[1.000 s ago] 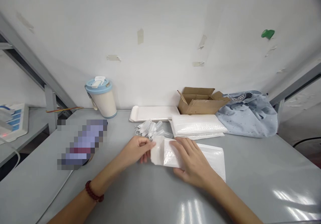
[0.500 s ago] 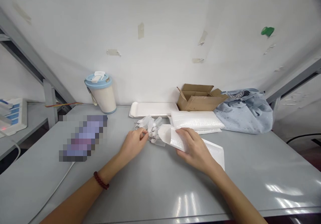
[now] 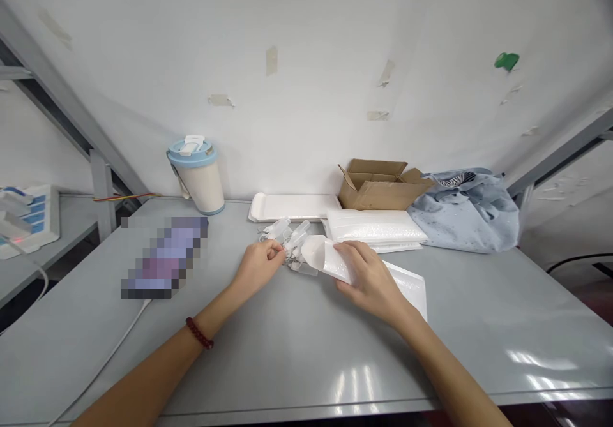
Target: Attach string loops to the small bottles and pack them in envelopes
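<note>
My right hand (image 3: 368, 274) grips a white bubble mailer (image 3: 407, 284) near its open end and holds that end raised off the grey table (image 3: 297, 357). My left hand (image 3: 258, 264), with a dark bead bracelet on the wrist, is pinched at the edge of a small pile of clear plastic bottles (image 3: 290, 239) lying just left of the mailer's mouth. Which bottle the fingers hold is too small to tell.
A stack of white mailers (image 3: 376, 229) and a white tray (image 3: 292, 207) lie behind the hands. A cardboard box (image 3: 383, 184) and a blue cloth bag (image 3: 467, 213) stand at the back right. A blue-lidded cup (image 3: 198, 175) stands back left, a blurred flat object (image 3: 165, 258) with a cable to the left.
My left hand left the mailer's flap and reached back to the pile of bottles. My right hand lifted the mailer's open end off the table.
</note>
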Demonstrator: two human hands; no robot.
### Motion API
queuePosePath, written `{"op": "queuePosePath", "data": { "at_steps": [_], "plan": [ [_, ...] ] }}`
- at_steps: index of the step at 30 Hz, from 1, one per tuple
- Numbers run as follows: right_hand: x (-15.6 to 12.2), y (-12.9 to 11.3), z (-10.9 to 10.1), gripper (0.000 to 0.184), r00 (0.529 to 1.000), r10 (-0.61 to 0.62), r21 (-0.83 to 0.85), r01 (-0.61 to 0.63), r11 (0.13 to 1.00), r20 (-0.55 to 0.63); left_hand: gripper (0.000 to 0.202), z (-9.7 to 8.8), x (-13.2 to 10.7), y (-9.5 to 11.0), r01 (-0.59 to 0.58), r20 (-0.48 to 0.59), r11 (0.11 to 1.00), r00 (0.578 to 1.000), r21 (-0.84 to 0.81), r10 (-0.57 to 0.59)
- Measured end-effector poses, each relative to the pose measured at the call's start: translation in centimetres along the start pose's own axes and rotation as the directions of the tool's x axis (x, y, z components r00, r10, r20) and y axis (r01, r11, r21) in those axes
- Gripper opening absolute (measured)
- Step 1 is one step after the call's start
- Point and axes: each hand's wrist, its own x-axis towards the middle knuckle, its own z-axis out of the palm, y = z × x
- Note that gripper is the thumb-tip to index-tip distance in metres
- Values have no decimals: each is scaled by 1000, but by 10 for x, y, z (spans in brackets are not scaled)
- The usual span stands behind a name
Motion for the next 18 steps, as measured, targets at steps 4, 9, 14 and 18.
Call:
{"op": "queuePosePath", "data": {
  "at_steps": [4, 9, 14, 18],
  "plan": [
    [0, -1, 1, 53, 1000, 1, 4, -1, 1000, 16, 19, -7, 0, 4, 21, -42, 994, 999, -107, -26],
    [1, -1, 2, 53, 999, 15, 11, -16, 1000, 41, 22, -25, 2, 13, 0, -133, 974, 991, -225, -31],
    [2, -2, 2, 53, 998, 35, 41, -38, 998, 54, 19, -31, -3, 20, -118, -120, 940, 989, -320, 84],
    [1, -6, 2, 54, 999, 9, 84, -13, 996, 52, 16, -20, -9, 21, -163, -62, 938, 987, -306, 151]
  ]
}}
